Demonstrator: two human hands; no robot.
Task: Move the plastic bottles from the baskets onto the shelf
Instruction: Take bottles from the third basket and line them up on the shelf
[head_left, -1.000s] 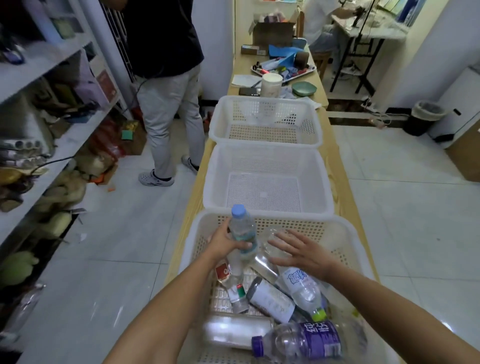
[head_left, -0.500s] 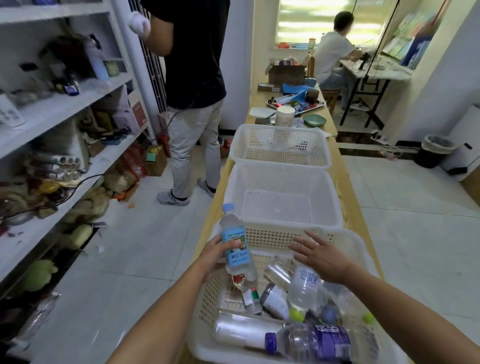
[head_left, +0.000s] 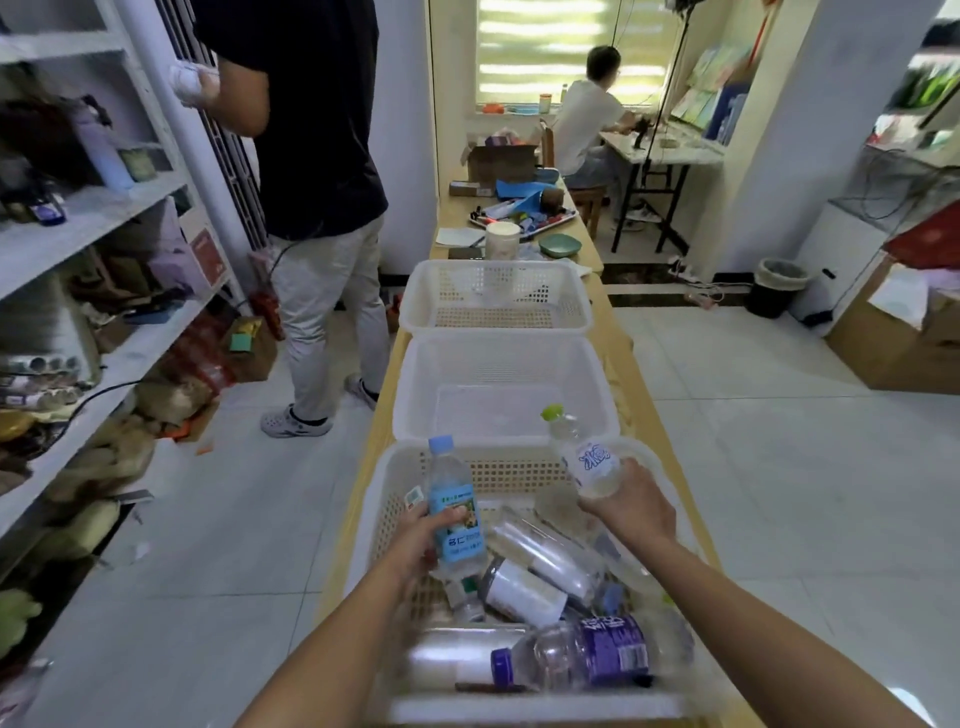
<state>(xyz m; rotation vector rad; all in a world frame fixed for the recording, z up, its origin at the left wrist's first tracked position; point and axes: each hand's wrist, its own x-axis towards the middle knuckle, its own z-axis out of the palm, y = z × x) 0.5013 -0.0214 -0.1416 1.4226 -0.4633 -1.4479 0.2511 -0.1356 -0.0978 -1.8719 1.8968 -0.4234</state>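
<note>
Green-capped bottle (head_left: 587, 462) now lifted, gripped by right hand (head_left: 628, 506); left hand (head_left: 421, 540) grips blue-capped bottle (head_left: 454, 509).

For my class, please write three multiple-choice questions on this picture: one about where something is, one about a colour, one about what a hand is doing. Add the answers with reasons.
1. The bottle with the purple label lies:
A in the middle basket; B in the nearest basket; C on the floor.

2. The right-hand bottle has a cap that is:
A green; B red; C black.

3. The left hand is:
A flat on the table; B gripping the blue-labelled bottle; C hanging empty.

Answers:
1 B, it lies on its side inside it.
2 A, the green cap shows above the right hand.
3 B, its fingers curl round the label.
</note>
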